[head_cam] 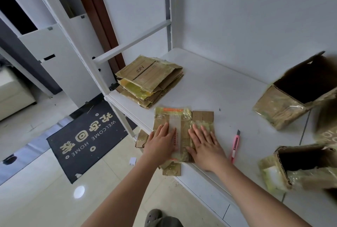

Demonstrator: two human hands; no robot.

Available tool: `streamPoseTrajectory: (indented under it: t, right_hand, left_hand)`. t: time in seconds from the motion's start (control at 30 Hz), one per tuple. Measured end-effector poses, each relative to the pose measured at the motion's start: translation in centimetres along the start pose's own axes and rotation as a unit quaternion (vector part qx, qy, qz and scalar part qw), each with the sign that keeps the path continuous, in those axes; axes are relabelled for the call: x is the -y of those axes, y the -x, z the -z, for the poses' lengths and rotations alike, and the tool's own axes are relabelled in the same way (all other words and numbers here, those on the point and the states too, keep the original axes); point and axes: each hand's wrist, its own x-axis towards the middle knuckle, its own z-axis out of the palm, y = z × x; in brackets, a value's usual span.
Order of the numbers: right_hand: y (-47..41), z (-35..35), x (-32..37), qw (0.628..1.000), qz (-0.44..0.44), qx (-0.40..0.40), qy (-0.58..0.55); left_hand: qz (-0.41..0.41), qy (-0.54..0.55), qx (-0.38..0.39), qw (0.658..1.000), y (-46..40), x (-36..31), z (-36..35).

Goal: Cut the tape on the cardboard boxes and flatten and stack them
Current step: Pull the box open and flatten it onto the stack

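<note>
Both hands, left hand (pixel 160 142) and right hand (pixel 206 144), press flat with straight fingers on a flattened box (pixel 179 126) on the white tabletop (pixel 228 90); neither grip holds anything. A pink knife (pixel 235 146) lies beside. Farther off, a stack (pixel 151 80) reads "AKF". The floor mat (pixel 87 139) says "WELCOME HOME".

Two hands, left (pixel 161 140) and right (pixel 206 144), lie flat on one flattened box (pixel 179 117) at 6 o'clock on the shelf (pixel 218 84). One stack (pixel 149 80) of flat boxes sits at 10 o'clock, its count unclear, and two open boxes stand at 3 o'clock (pixel 291 99) and 4 o'clock (pixel 295 166), a third blurred at the edge. There is one pink knife (pixel 235 146), one doormat (pixel 87 141) at 8 o'clock and one shoe (pixel 155 217).
</note>
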Motion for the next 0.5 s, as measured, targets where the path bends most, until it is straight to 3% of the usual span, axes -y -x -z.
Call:
streamPoseTrajectory:
  t: [0.17, 0.27, 0.37, 0.43, 0.5]
  right_hand:
    - [0.0, 1.5, -0.1, 0.991, 0.013, -0.052, -0.119]
    - [0.6, 1.7, 0.2, 0.983, -0.049, -0.108, -0.139]
    - [0.8, 1.5, 0.8, 0.971, -0.126, -0.099, -0.177]
    - [0.7, 1.9, 1.1, 0.956, -0.146, -0.095, -0.236]
    - [0.7, 2.6, 0.8, 0.937, -0.151, -0.109, -0.297]
  left_hand:
    - [0.01, 0.057, -0.104, 0.993, -0.1, 0.3, 0.6]
    - [0.053, 0.1, -0.12, 0.986, -0.5, 0.8, 0.1]
    - [0.102, 0.196, -0.118, 0.968, -0.9, 0.5, 0.2]
    - [0.15, 0.287, -0.161, 0.932, -1.2, 0.0, 0.9]
    - [0.232, 0.401, -0.198, 0.864, -1.5, -0.4, 2.5]
